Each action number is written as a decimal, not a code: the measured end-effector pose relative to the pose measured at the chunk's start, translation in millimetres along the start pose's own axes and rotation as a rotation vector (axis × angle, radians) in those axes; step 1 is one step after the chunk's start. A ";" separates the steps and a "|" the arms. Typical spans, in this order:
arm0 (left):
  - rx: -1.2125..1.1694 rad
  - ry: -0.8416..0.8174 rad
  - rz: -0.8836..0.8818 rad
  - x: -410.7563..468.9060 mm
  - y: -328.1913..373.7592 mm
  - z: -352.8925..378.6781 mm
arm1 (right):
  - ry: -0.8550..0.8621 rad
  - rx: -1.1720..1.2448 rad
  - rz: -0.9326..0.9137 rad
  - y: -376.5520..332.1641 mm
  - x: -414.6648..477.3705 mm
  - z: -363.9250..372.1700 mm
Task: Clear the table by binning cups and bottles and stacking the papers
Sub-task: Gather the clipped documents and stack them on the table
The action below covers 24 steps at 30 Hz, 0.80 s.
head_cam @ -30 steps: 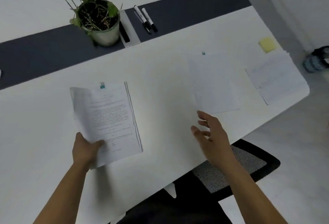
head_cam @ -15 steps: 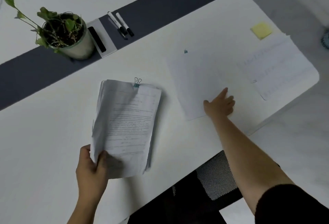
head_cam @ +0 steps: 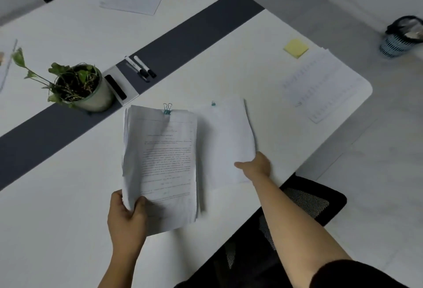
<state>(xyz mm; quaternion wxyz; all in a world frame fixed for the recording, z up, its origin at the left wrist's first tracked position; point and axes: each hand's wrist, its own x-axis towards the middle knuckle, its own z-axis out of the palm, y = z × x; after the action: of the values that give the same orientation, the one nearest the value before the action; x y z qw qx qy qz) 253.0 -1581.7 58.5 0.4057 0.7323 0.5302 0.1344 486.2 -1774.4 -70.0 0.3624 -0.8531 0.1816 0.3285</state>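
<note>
Stack (head_cam: 160, 161) is hanging over bench (head_cam: 57, 219), left hand (head_cam: 127, 221) gripping one corner, while right hand (head_cam: 256, 166) is pinching sheaf (head_cam: 226, 141) beside it; corner-only grips are risking pages slipping free.

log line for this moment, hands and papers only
left hand: grips clipped stack | right hand: pinches second clipped packet | uncollected: sheets by sticky note | phase: stacking papers
</note>
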 end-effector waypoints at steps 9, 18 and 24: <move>-0.173 -0.038 0.067 -1.3 -17.9 -26.7 | -0.208 0.532 0.096 57.7 -98.5 -0.3; -0.311 -0.106 0.099 -39.2 8.8 -4.6 | 0.051 0.299 -0.376 110.2 -158.2 -54.8; -0.439 -0.127 0.131 -88.8 51.3 24.1 | 0.253 0.650 -0.534 120.8 -173.6 -139.2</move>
<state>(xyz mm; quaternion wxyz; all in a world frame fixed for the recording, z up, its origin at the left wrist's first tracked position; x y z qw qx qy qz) 266.6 -1676.7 101.7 0.5780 0.6664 0.4131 0.2261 355.0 -1945.7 62.4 0.6589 -0.7454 0.0917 0.0421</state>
